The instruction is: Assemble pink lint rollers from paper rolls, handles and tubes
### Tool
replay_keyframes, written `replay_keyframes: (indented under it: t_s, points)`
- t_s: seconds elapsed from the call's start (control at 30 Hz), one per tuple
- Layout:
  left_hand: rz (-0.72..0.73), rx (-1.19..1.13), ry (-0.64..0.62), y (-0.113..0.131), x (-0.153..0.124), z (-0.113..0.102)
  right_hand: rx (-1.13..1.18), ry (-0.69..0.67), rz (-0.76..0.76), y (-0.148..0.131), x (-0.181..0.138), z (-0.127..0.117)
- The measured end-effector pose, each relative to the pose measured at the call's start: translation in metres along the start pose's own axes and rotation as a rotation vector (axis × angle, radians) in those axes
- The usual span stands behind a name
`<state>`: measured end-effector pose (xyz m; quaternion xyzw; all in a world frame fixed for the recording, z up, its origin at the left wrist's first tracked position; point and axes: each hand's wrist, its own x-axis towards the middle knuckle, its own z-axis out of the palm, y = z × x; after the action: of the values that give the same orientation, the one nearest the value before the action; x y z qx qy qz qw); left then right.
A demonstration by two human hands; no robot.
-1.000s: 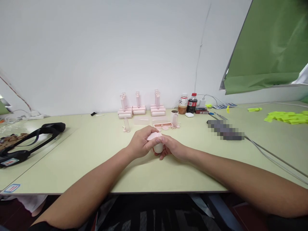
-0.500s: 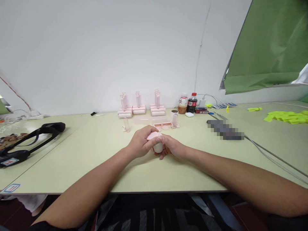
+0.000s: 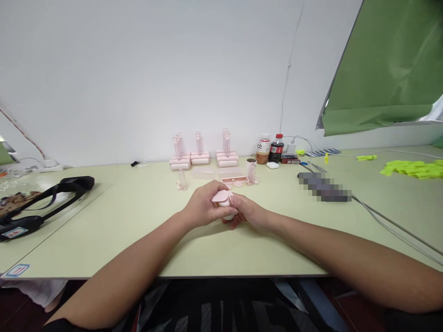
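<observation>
Over the near middle of the table, my left hand (image 3: 205, 204) and my right hand (image 3: 252, 210) are closed together around a small pink-and-white piece (image 3: 220, 197). Its pink top is flat and tapers to the left. Below it a white rounded part shows; the fingers cover the rest. My left thumb lies across the front, while my right thumb presses on the top's right side. Just beyond the hands lie a shallow pink tray (image 3: 234, 179) with round pink parts and a clear pinkish tube (image 3: 252, 173) standing upright.
Along the wall stand several pink boxes (image 3: 227, 161) with clear upright tubes. A small clear tube (image 3: 183, 180) stands nearer. Two drink bottles (image 3: 276, 147), a white case (image 3: 272, 165) and a blurred-out dark object (image 3: 323, 186) are right. Black headgear (image 3: 48, 203) lies left; yellow strips (image 3: 413, 168) far right.
My left thumb has slid down from the top of the piece to its front. More of the pink top and white edge shows now. My right hand has barely moved.
</observation>
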<state>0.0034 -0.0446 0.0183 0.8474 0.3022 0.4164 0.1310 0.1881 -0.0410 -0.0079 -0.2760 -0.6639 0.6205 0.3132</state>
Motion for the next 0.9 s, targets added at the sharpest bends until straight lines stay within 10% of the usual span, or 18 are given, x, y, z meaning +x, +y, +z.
replay_keyframes:
  t_s: [0.9]
  points:
    - [-0.056, -0.052, 0.017, -0.009, -0.005, 0.005, 0.162, 0.005, 0.046, 0.000, 0.000, 0.000]
